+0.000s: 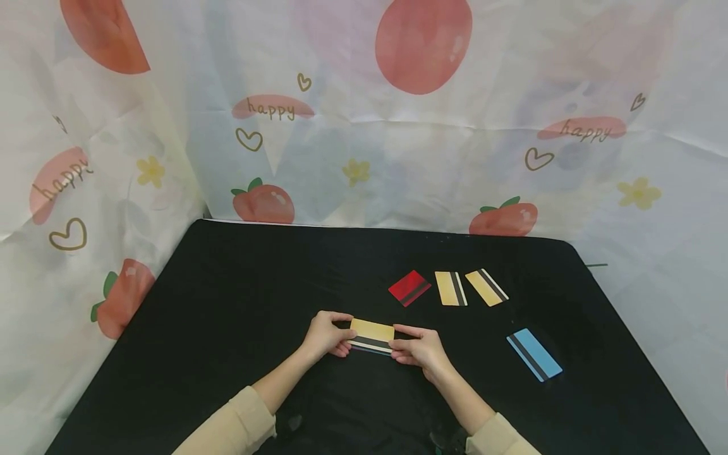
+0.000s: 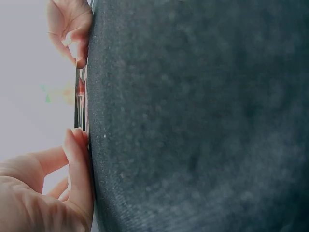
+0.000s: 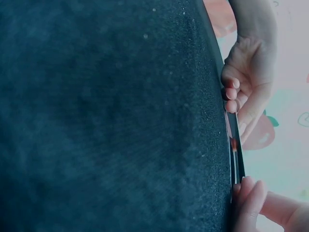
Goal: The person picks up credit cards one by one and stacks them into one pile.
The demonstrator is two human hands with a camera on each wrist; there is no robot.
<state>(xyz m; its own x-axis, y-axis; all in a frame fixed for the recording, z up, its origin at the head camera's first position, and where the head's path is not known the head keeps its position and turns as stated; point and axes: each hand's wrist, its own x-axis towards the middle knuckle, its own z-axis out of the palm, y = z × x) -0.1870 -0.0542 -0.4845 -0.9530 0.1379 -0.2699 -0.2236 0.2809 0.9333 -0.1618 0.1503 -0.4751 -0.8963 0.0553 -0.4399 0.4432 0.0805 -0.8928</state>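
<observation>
Near the front middle of the table, a yellow card (image 1: 372, 329) with a dark and a white stripe lies between both hands. My left hand (image 1: 327, 335) pinches its left end, thumb on top. At the right end, my right hand (image 1: 423, 351) pinches it between thumb and fingers. A thin blue and purplish edge peeks out below the yellow card, so at least one more card sits underneath. Both wrist views show the held cards (image 2: 77, 108) edge-on, close above the black surface, with a narrow gap between them. How many cards are held is hidden.
Beyond the hands lie a red card (image 1: 409, 289), a yellow card (image 1: 450, 289) and another, tilted yellow card (image 1: 486, 287). A blue card (image 1: 534, 355) lies at the right. The black table (image 1: 170, 354) is bordered by a printed curtain (image 1: 421, 170).
</observation>
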